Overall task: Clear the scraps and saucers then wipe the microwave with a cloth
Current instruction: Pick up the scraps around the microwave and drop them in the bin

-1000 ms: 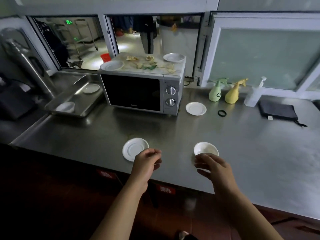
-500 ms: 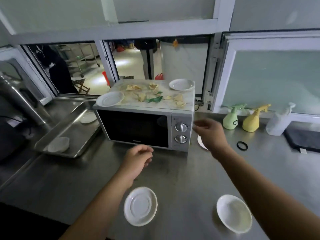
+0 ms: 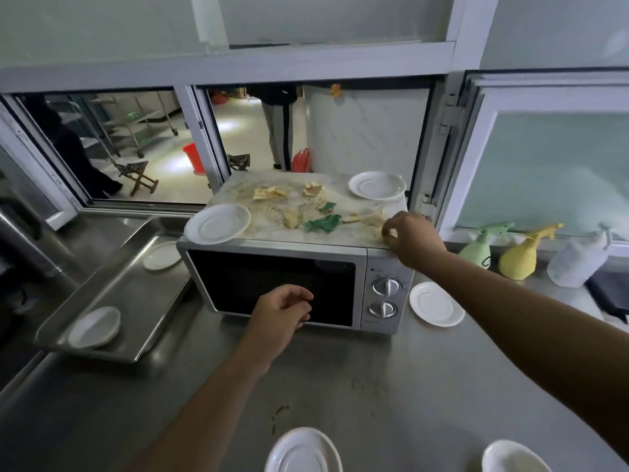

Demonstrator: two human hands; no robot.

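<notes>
Right hand: the right hand (image 3: pixel 413 238) reached over the right front edge of the microwave's top, fingers curled and pinched on a pale scrap (image 3: pixel 380 233), probably because that piece lay nearest.
Left hand: the left hand (image 3: pixel 280 318) hung in front of the dark door, fingers loosely curled and holding nothing; it looked ready to take a saucer or catch what came off the top.
Scraps: the scraps (image 3: pixel 292 212) lay scattered across the middle of the top, tan flaky bits with two green pieces (image 3: pixel 322 222) among them, none cleared as far as I could judge.
Microwave: the microwave (image 3: pixel 296 277) stood on the steel tabletop (image 3: pixel 391 386) against the serving window, door shut.
Saucers on top: one saucer (image 3: pixel 218 223) sat at the left front corner, overhanging the edge a little; another (image 3: pixel 377 185) sat at the right back corner.
Saucers below: one (image 3: pixel 436 304) lay just beside the dials, two more (image 3: pixel 303 451) at the near edge of the tabletop.
Tray: a steel tray (image 3: pixel 136 301) to the left held two white dishes, likely where the saucers belonged.
Bottles: the spray bottles (image 3: pixel 517 253) stood by the window on the right.
Cloth: I could not tell whether one was there.
</notes>
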